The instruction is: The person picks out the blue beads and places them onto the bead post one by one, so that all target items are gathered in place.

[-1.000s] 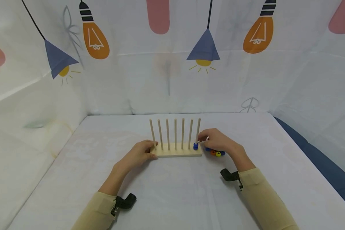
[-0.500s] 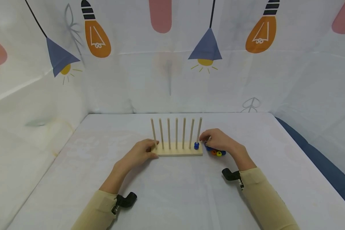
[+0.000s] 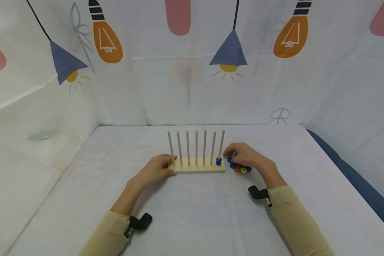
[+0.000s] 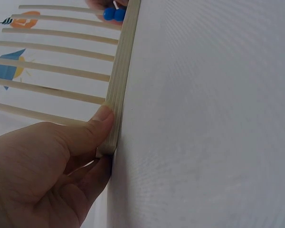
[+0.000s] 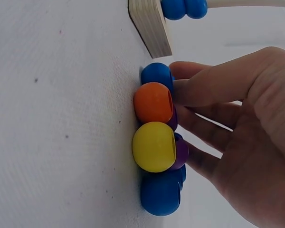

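A pale wooden peg board (image 3: 196, 168) with a row of upright pegs stands on the table. My left hand (image 3: 154, 170) grips its left end, the thumb (image 4: 102, 118) on the front edge and the fingers curled beneath the corner. Two blue beads (image 3: 218, 161) are stacked on the rightmost peg. Just right of the board, my right hand (image 3: 244, 155) reaches over a small cluster of beads, thumb and index finger pinching a blue bead (image 3: 229, 160) at its far side. An orange bead (image 5: 153, 102), a yellow bead (image 5: 154, 147) and another blue bead (image 5: 160, 194) lie in front of the fingers.
Purple beads (image 5: 181, 153) show partly behind the yellow one. The board and beads rest on a white-covered table (image 3: 192, 209). Behind it hangs a white cloth (image 3: 147, 89) printed with lamps and bulbs. Black wrist cameras (image 3: 140, 222) stick out from both sleeves.
My right hand has shifted slightly right, away from the rightmost peg, and more of the blue bead under its fingertips shows. The left hand keeps its grip on the board.
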{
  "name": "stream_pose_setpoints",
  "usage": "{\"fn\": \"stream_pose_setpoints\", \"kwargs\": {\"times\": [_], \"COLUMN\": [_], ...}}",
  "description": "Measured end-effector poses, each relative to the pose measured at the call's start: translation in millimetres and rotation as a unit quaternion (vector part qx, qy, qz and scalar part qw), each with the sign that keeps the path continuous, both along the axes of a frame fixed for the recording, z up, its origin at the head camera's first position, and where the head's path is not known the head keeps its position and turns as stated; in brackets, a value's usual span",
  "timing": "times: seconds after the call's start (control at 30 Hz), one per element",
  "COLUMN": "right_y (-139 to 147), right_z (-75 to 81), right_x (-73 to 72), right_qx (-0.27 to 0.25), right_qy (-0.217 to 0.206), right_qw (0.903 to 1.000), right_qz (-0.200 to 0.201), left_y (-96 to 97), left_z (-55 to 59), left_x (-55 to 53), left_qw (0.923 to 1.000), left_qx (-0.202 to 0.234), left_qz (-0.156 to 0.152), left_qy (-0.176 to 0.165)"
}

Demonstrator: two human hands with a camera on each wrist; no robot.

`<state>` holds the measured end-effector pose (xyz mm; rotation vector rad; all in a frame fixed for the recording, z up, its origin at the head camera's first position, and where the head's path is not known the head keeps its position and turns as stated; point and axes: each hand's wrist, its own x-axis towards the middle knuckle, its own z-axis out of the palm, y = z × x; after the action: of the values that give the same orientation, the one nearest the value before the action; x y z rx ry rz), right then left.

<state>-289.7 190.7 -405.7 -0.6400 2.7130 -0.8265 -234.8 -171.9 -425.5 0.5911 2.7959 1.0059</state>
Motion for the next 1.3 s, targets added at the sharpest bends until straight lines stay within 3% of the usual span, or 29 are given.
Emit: {"fn": "stream_pose_setpoints", "kwargs": {"times": [0.47, 1.3], "right_y": [0.2, -0.9], "right_z": [-7.3, -8.2], "right_x": [-3.5, -2.7], "right_qx": [0.005, -0.005], "right_qy": [0.037, 0.015], "right_qw": [0.9991, 0.9997], "right_qz": [0.019, -0.019], "left_y": [0.8, 0.3], "left_z": [0.5, -1.2], "left_x": [1.3, -0.8], "left_qw": [1.0000, 0.9999], "left_qx": [-0.004, 0.007], "left_qz": [0.002, 0.000], "left_qy": [0.001, -0.007]}}
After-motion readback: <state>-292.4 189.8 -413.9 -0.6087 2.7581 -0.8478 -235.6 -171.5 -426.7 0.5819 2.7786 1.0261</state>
